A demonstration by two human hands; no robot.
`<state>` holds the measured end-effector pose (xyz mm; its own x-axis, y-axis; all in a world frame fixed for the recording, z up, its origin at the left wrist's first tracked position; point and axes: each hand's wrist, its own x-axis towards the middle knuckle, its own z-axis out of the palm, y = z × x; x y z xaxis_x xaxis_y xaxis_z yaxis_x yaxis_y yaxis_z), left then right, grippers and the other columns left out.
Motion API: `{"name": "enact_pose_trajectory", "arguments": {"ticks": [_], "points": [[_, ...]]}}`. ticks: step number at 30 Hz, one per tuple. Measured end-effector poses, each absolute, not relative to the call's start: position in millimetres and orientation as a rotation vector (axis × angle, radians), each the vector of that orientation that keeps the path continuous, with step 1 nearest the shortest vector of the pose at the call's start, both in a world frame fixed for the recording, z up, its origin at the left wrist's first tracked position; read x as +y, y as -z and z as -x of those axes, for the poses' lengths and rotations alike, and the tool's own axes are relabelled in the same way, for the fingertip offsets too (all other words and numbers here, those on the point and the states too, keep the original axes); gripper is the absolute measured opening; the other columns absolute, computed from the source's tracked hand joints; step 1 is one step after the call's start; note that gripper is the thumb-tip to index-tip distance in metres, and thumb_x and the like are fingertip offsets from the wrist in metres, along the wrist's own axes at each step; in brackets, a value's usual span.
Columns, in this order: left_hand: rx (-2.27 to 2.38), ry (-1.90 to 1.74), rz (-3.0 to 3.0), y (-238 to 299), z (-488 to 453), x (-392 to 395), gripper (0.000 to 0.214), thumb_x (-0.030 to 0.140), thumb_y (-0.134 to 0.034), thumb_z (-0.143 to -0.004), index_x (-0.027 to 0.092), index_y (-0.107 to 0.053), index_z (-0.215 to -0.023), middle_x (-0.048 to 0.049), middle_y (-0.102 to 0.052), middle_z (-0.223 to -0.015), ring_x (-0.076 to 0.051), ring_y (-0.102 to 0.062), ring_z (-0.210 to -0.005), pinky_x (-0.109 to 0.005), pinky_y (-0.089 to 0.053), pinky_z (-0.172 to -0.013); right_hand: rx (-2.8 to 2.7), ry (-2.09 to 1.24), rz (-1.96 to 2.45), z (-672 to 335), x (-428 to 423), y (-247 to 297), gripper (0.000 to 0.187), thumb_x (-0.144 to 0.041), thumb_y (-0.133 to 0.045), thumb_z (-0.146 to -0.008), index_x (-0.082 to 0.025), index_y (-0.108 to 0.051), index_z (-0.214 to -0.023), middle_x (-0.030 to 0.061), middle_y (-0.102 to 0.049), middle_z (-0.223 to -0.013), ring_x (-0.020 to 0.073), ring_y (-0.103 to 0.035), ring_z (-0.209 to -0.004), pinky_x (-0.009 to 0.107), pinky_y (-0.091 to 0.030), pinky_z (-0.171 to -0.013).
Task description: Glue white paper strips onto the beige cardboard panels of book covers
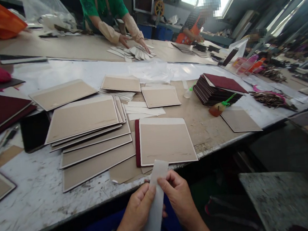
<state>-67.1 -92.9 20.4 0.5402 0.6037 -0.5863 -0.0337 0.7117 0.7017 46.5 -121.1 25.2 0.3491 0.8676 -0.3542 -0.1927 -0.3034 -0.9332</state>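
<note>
A long white paper strip (156,198) runs up between my two hands at the table's front edge. My left hand (137,214) pinches it from the left, thumb on top. My right hand (178,194) pinches it from the right with curled fingers. Just beyond them a tan board with white borders and a maroon spine (165,141) lies flat on the table (39,197). To its left spreads a fanned stack of similar tan boards (88,135).
A stack of maroon covers (217,88) sits at right, an orange glue bottle (219,108) by it. White strips (143,111) lie mid-table. Across the table one person's hands (134,41) sort pieces; another person (195,27) works farther right.
</note>
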Motion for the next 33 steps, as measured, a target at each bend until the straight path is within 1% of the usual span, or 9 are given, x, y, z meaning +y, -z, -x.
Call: {"name": "enact_pose_trajectory", "arguments": {"ticks": [3,6,10,14,19,22,25,29,33], "points": [[0.905,-0.489,-0.798,-25.7,65.6,-90.2,0.051,0.060,-0.069,-0.052,0.015,-0.048,-0.062,0.0060,-0.047,-0.053,-0.006,-0.041,-0.048,-0.019,-0.033,-0.047,-0.671,-1.137,1.578,-48.6,-120.6,-24.9,0.030,-0.039,-0.067,-0.068,-0.017,-0.048,-0.061,-0.0046,-0.048,-0.057,0.0092,-0.043,-0.055,0.021,-0.036,-0.053],[0.916,-0.460,-0.879,-25.0,66.6,-88.6,0.052,0.063,-0.066,-0.053,0.015,-0.047,-0.058,0.0060,-0.043,-0.051,-0.006,-0.036,-0.048,-0.019,-0.030,-0.047,-0.662,-1.160,1.563,-48.9,-121.4,-23.6,0.031,-0.039,-0.067,-0.068,-0.016,-0.047,-0.062,-0.0050,-0.046,-0.058,0.0089,-0.041,-0.056,0.021,-0.035,-0.054],[0.945,-0.423,-0.913,-18.4,72.0,-88.6,0.053,0.065,-0.058,-0.060,0.012,-0.054,-0.070,0.0020,-0.050,-0.056,-0.009,-0.039,-0.051,-0.021,-0.031,-0.048,-0.634,-1.293,1.427,-48.4,-124.4,-25.0,0.029,-0.044,-0.059,-0.076,-0.017,-0.050,-0.069,-0.0038,-0.048,-0.063,0.0094,-0.042,-0.058,0.021,-0.036,-0.055],[0.944,-0.426,-0.903,-18.2,73.8,-89.1,0.057,0.064,-0.057,-0.062,0.011,-0.058,-0.080,-0.0004,-0.055,-0.061,-0.011,-0.044,-0.054,-0.023,-0.036,-0.051,-0.692,-1.312,1.480,-47.2,-126.5,-26.8,0.030,-0.044,-0.059,-0.076,-0.016,-0.052,-0.069,-0.0031,-0.049,-0.063,0.0091,-0.041,-0.057,0.020,-0.034,-0.053],[0.956,-0.441,-0.923,-18.8,72.7,-93.4,0.056,0.065,-0.054,-0.064,0.011,-0.062,-0.077,-0.0009,-0.057,-0.060,-0.012,-0.046,-0.054,-0.023,-0.037,-0.052,-0.699,-1.240,1.590,-48.0,-126.4,-22.5,0.034,-0.044,-0.062,-0.073,-0.016,-0.047,-0.061,-0.0052,-0.043,-0.056,0.0074,-0.035,-0.052,0.019,-0.031,-0.049],[1.015,-0.472,-0.903,-13.4,81.9,-94.1,0.049,0.061,-0.054,-0.068,0.013,-0.061,-0.077,-0.0018,-0.059,-0.063,-0.014,-0.051,-0.059,-0.025,-0.043,-0.059,-0.610,-1.185,1.625,-56.9,-127.6,-21.6,0.037,-0.049,-0.060,-0.073,-0.018,-0.042,-0.062,-0.0065,-0.040,-0.053,0.0072,-0.035,-0.049,0.020,-0.030,-0.046],[1.025,-0.466,-0.822,-10.9,98.6,-90.1,0.043,0.056,-0.054,-0.070,0.016,-0.058,-0.085,-0.0018,-0.061,-0.069,-0.017,-0.057,-0.068,-0.029,-0.047,-0.069,-0.597,-1.175,1.665,-74.7,-124.9,-28.6,0.034,-0.051,-0.050,-0.080,-0.020,-0.043,-0.071,-0.0047,-0.047,-0.057,0.0097,-0.042,-0.050,0.021,-0.034,-0.048],[1.061,-0.472,-1.112,-23.4,113.2,-78.7,0.026,0.044,-0.047,-0.077,0.018,-0.052,-0.075,0.0018,-0.053,-0.065,-0.013,-0.051,-0.060,-0.024,-0.043,-0.057,-1.062,-1.235,1.813,-98.3,-101.9,-49.2,0.030,-0.044,-0.041,-0.086,-0.020,-0.042,-0.067,-0.0057,-0.041,-0.054,0.0094,-0.039,-0.049,0.022,-0.031,-0.049],[1.064,-0.409,-1.578,-33.0,108.4,-67.8,0.006,0.021,-0.052,-0.072,0.019,-0.048,-0.077,0.0022,-0.056,-0.069,-0.013,-0.054,-0.065,-0.023,-0.044,-0.061,-1.691,-1.082,1.999,-104.9,-62.9,-65.1,0.026,-0.033,-0.042,-0.085,-0.019,-0.045,-0.063,-0.0037,-0.043,-0.059,0.0111,-0.041,-0.057,0.023,-0.029,-0.054]]}}
